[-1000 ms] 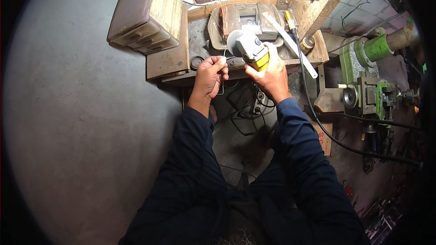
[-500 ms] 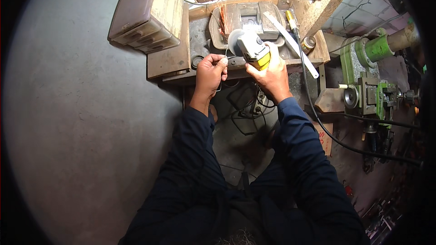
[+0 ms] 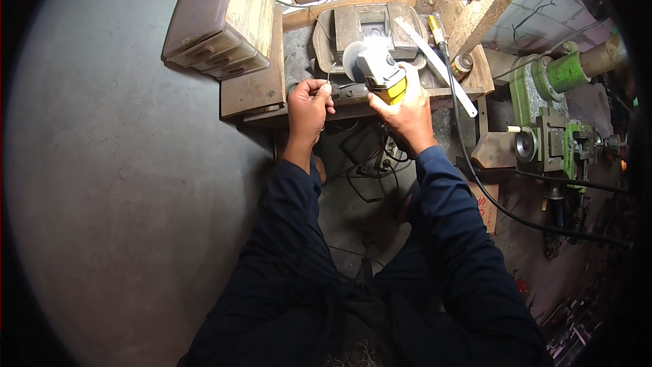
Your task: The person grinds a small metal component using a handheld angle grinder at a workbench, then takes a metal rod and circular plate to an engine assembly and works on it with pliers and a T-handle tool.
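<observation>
My right hand [image 3: 409, 107] is wrapped round the yellow-and-grey body of an angle grinder [image 3: 382, 71] above the bench's front edge. The grinder's round disc [image 3: 352, 61] points to the left, and no sparks come off it. To the left of the disc, my left hand [image 3: 309, 105] is closed in a pinch on a thin metal wire [image 3: 329, 77]. Only a short end of this wire shows above the fingertips, a little apart from the disc; the hand hides much of the rest.
Behind the grinder lies a metal tray [image 3: 326, 41] with blocks. A flat white strip [image 3: 438, 68] and a yellow-handled tool [image 3: 436, 27] lie to the right. A drawer cabinet [image 3: 210, 20] stands at left, a green machine [image 3: 543, 102] at right. A black cable [image 3: 468, 156] hangs beside my right arm.
The sparks that were flying up from the disc have stopped. My left hand has shifted slightly left with the wire, away from the disc. The right hand and grinder have barely moved.
</observation>
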`<action>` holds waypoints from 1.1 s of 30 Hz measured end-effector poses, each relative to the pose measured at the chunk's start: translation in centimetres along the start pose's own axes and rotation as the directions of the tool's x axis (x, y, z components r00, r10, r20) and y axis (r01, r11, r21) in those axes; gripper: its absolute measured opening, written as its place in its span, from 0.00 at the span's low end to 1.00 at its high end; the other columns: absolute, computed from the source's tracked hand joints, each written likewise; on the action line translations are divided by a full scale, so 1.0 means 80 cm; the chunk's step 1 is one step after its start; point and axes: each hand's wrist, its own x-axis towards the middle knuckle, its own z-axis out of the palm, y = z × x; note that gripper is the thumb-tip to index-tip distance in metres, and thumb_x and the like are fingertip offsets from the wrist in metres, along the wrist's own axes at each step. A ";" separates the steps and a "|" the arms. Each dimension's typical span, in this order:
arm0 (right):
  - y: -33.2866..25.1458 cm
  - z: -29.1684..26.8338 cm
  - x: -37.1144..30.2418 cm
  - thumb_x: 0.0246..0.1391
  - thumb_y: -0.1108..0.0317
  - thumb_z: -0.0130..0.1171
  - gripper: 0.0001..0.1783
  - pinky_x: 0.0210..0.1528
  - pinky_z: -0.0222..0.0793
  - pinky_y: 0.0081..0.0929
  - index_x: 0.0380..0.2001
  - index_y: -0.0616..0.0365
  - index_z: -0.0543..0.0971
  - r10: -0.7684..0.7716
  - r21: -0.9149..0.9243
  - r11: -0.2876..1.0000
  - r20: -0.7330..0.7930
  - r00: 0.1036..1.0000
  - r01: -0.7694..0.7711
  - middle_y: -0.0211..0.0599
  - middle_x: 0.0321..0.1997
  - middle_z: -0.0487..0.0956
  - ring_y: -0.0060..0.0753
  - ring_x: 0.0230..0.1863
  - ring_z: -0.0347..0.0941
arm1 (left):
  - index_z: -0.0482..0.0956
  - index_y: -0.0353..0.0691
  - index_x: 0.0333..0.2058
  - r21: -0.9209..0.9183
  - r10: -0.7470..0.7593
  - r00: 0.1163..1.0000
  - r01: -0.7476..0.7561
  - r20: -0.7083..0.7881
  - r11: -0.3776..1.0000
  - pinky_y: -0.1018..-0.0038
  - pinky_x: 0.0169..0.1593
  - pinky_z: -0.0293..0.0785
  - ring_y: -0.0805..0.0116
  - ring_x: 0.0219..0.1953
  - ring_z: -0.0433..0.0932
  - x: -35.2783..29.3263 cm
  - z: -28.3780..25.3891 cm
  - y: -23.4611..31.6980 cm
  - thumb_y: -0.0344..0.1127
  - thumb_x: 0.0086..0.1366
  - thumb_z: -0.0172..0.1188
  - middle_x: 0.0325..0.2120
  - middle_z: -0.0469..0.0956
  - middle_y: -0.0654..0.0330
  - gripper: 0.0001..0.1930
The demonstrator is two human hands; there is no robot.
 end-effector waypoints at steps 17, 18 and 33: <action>-0.004 0.001 -0.001 0.36 0.57 0.75 0.40 0.46 0.76 0.45 0.54 0.56 0.71 -0.048 -0.044 0.998 -0.041 0.998 0.046 0.53 0.44 0.81 0.58 0.46 0.79 | 0.74 0.36 0.39 -0.434 -0.268 0.924 0.367 0.274 0.822 0.71 0.35 0.84 0.74 0.29 0.78 -0.005 0.004 0.009 0.29 0.70 0.58 0.30 0.77 0.60 0.04; -0.004 0.001 -0.001 0.36 0.57 0.75 0.40 0.46 0.76 0.45 0.54 0.56 0.71 -0.047 -0.044 0.998 -0.042 0.998 0.045 0.53 0.44 0.81 0.58 0.46 0.79 | 0.74 0.36 0.39 -0.434 -0.269 0.923 0.368 0.274 0.822 0.71 0.35 0.84 0.74 0.29 0.78 -0.005 0.005 0.009 0.29 0.70 0.58 0.30 0.77 0.60 0.04; -0.004 0.001 0.000 0.37 0.57 0.77 0.41 0.47 0.76 0.44 0.55 0.56 0.70 -0.018 -0.035 0.999 -0.030 0.999 0.017 0.54 0.45 0.81 0.57 0.47 0.79 | 0.75 0.31 0.37 -0.163 -0.050 0.991 0.069 0.121 0.984 0.74 0.30 0.85 0.77 0.23 0.76 -0.007 0.022 0.001 0.25 0.70 0.57 0.25 0.76 0.61 0.03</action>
